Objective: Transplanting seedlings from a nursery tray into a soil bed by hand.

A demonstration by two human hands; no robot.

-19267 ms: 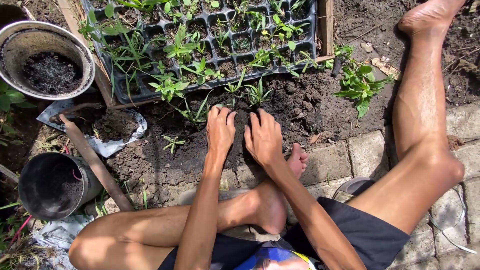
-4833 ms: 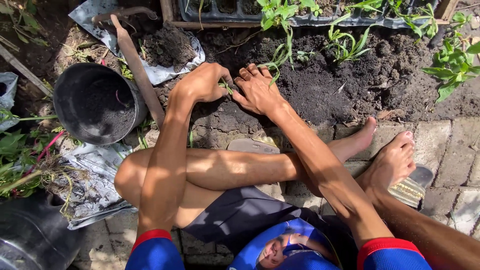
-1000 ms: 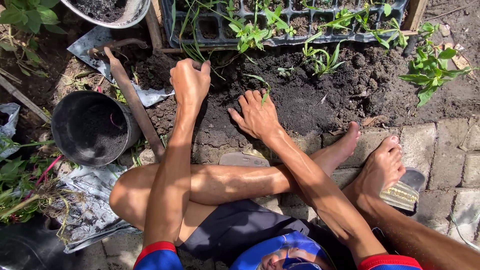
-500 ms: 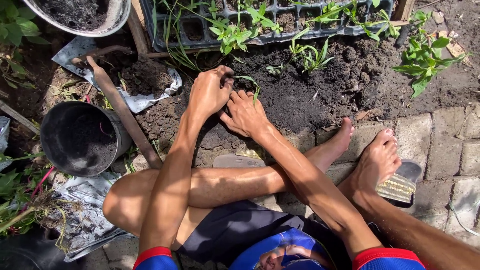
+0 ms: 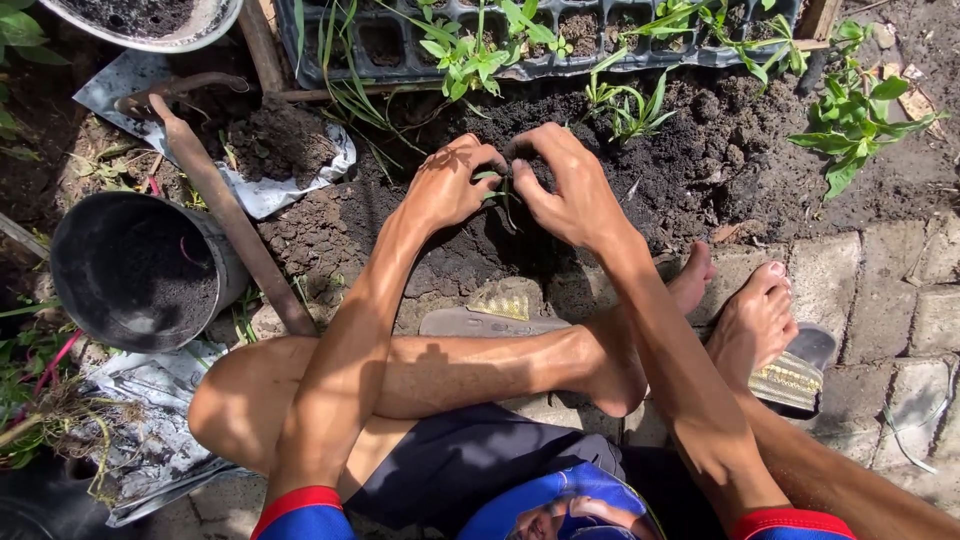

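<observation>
I sit cross-legged on pavers in front of a bed of dark soil [image 5: 680,170]. My left hand [image 5: 452,184] and my right hand [image 5: 570,185] meet over the soil, fingers curled around a small green seedling [image 5: 497,183] standing between them. Both hands pinch at its base, and its roots are hidden by fingers and soil. Just beyond my hands lies a black seedling tray [image 5: 560,45] with green sprouts in several cells. More small seedlings [image 5: 628,100] stand in the soil near the tray.
A black pot [image 5: 140,270] with soil lies tipped at the left. A long rusty tool handle [image 5: 230,215] crosses beside it. Grey plastic sheeting [image 5: 270,190] holds a soil heap. A grey round pot [image 5: 150,25] sits top left. Sandals [image 5: 800,375] and brick pavers [image 5: 900,290] lie at right.
My right hand lifted off the flat soil and curled toward my left. Both hands now close around the seedling, a little farther right than half a second ago.
</observation>
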